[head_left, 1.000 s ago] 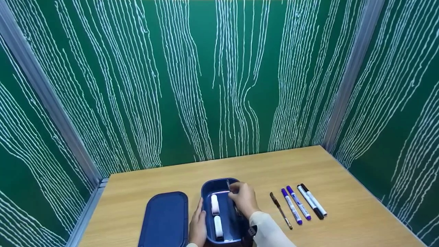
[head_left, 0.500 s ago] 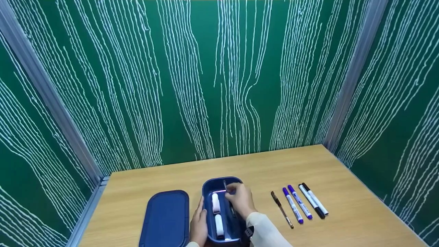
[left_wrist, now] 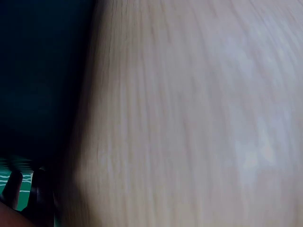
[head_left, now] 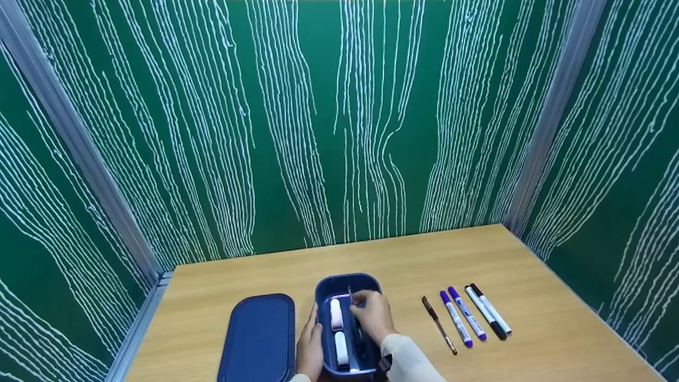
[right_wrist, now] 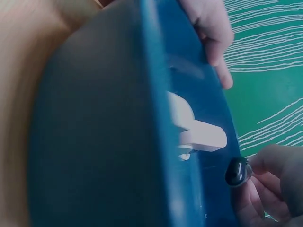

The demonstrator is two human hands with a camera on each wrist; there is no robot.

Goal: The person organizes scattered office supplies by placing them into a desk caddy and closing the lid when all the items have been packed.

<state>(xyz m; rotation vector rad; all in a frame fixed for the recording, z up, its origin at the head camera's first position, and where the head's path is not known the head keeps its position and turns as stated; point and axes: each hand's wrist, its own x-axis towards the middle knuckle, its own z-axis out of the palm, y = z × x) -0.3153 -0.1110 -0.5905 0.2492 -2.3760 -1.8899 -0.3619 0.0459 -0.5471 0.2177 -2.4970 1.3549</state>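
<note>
A deep blue box (head_left: 323, 275) stands uncovered on the table. My left hand (head_left: 310, 347) lies against its left side with fairly straight fingers; in the right wrist view, that hand (right_wrist: 210, 30) touches the far rim. Inside the box, my right hand (head_left: 374, 313) pinches a slim pen between thumb and fingers. The dark glossy end of the pen (right_wrist: 237, 171) shows in the right wrist view. Two narrow white rounded items, a far one (head_left: 336, 314) and a near one (head_left: 341, 349), lie along the box's left half. My right hand partly hides dark items at the box's right side.
A blue lid (head_left: 260, 339) lies left of the box. To the right lie a brown-capped pen (head_left: 439, 324), two purple-capped markers (head_left: 456, 318) and two black-capped markers (head_left: 487, 312). Green walls with white wavy lines (head_left: 371, 132) border the table (head_left: 238, 273).
My right hand has shifted slightly left and lower within the box, still pinching the pen. My left hand stays at the box's side. The head view has shifted slightly.
</note>
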